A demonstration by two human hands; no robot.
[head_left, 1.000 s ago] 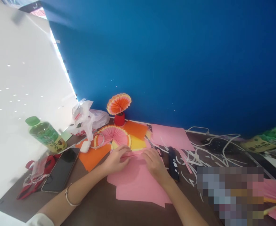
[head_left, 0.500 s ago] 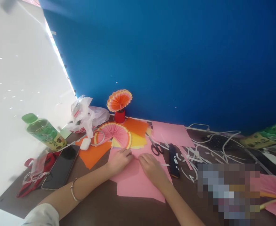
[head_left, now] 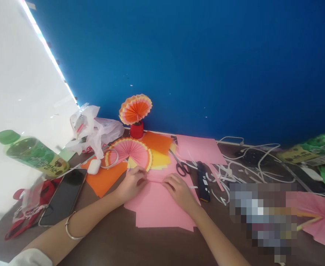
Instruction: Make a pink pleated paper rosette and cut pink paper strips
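Observation:
Sheets of pink paper (head_left: 162,210) lie in a loose stack before me. My left hand (head_left: 132,183) pinches one end of a narrow folded edge of pink paper, and my right hand (head_left: 178,189) grips its other end, with a short stretch showing between the fingertips. Just behind my left hand rests a pleated pink fan (head_left: 129,149) with a yellow and orange rim. Orange paper (head_left: 107,179) lies on the left and yellow paper (head_left: 159,158) behind. Black-handled scissors (head_left: 182,169) sit beyond my right hand.
On the left are a green-capped bottle (head_left: 37,155), a phone (head_left: 64,195) and a plastic bag (head_left: 92,129). A paper flower (head_left: 136,109) stands in a red pot (head_left: 136,130). To the right lie a dark cutter (head_left: 202,183), white cables (head_left: 259,162) and a pink pleated paper (head_left: 320,218).
Both hands have drawn slightly apart, so more of the folded pink edge shows between them. The camera view has shifted a little, moving the table things left and up.

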